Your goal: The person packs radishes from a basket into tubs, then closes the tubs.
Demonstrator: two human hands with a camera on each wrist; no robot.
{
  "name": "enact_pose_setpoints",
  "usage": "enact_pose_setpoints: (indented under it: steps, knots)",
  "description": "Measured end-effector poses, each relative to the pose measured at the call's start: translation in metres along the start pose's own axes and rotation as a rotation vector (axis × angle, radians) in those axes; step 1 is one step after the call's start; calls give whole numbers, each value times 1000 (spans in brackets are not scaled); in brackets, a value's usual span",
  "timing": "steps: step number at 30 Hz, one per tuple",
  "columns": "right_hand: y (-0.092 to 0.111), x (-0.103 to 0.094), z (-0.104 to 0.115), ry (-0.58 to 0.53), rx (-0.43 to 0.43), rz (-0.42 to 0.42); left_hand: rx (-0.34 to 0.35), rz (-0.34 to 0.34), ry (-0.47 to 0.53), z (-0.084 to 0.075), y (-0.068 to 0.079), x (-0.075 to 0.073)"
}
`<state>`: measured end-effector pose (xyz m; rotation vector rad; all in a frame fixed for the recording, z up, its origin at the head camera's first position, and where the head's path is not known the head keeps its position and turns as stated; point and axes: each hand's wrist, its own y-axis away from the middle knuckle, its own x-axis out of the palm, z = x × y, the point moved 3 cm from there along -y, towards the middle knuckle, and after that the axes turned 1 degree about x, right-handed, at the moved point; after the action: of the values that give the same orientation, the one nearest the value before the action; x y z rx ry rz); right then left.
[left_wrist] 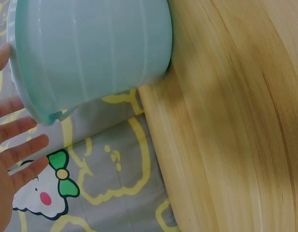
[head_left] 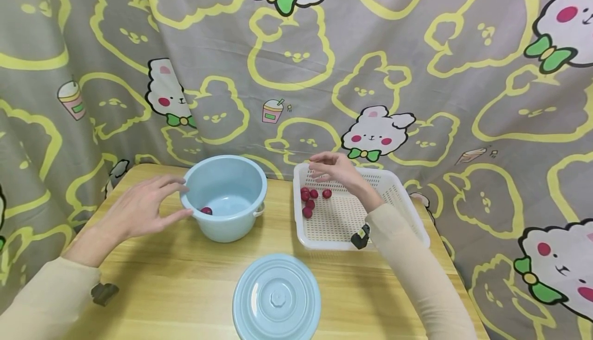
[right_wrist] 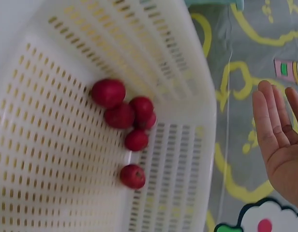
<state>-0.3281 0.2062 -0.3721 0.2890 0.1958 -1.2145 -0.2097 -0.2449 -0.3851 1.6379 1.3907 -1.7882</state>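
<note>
My left hand (head_left: 143, 206) is at the left rim of a light blue bucket (head_left: 224, 231), fingers spread and fingertips right at the rim. Inside the bucket, one small dark red fruit (head_left: 206, 210) lies on the bottom. My right hand (head_left: 340, 169) hovers over the back left of a white slotted basket (head_left: 319, 243), its fingers loosely bent and nothing between them. Several round red fruits (right_wrist: 120, 115) are gathered along the basket's left side. In the right wrist view the hand (right_wrist: 284, 145) appears beyond the basket rim with fingers extended.
A round light blue lid (head_left: 277, 299) lies on the wooden table (head_left: 176, 288) in front of the bucket and basket. Behind the table hangs a grey curtain (head_left: 222, 36) with cartoon animals. Dark devices (head_left: 360, 237) sit on both wrists.
</note>
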Motion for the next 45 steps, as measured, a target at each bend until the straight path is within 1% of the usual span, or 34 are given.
enact_pose_setpoints:
  steps: [6, 10, 16, 19, 23, 28, 32, 34, 39, 45]
  knots:
    - [-5, -16, -15, 33, 18, -27, -7, 6, 4, 0, 0, -1]
    - [-8, -25, -25, 20, 44, -61, -17, 12, 6, 0, 0, 0]
    - [-13, -38, -42, -44, 108, -102, -25, 17, 7, 1, 0, 2]
    - [-14, -42, -49, -32, 132, -117, -25, 16, 5, 1, 0, 2]
    - [-15, -45, -59, 11, 157, -126, -25, 18, 9, 1, 0, 2]
    - [-16, -48, -71, 63, 178, -112, -20, 15, 10, 1, 0, 2]
    - [-14, -51, -77, 74, 211, -110, -11, 10, 5, 0, 0, 2]
    - [-14, -52, -79, 84, 241, -104, -10, 10, 2, 1, 0, 2]
    - [-13, -51, -87, 73, 315, -80, -16, 19, 1, 1, 0, 2]
    - [-13, -49, -95, 53, 345, -102, -12, 10, 4, 0, 0, 1]
